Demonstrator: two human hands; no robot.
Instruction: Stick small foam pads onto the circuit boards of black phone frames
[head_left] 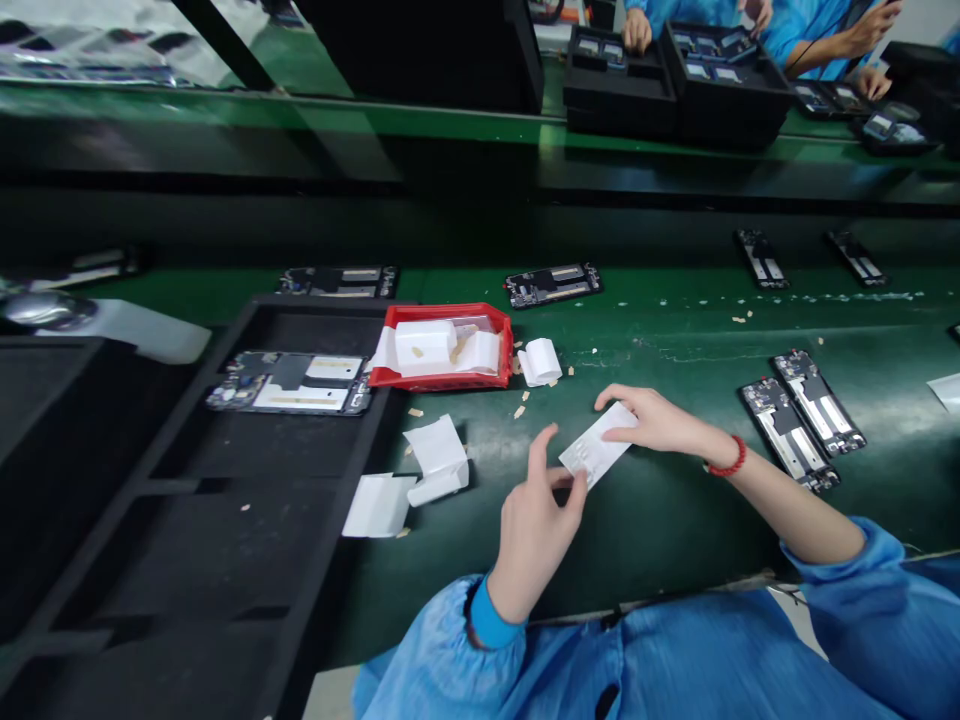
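Note:
Between my hands, above the green bench, is a small white sheet (598,445) with small pale marks on its lower left part. My right hand (651,418) grips its upper right end between thumb and fingers. My left hand (538,520) has its thumb at the sheet's lower left edge, with the index finger raised apart. Left of my hands, curled white papers (439,458) lie on the bench. A red tray (442,380) beyond them holds more white paper. Two phone assemblies (787,430) lie side by side to the right of my right hand.
A black compartment tray (300,540) at the left holds one phone assembly (292,383). More assemblies (553,285) lie along the far side of the green bench (675,340). Across the partition, people in blue sleeves work near black boxes (720,90).

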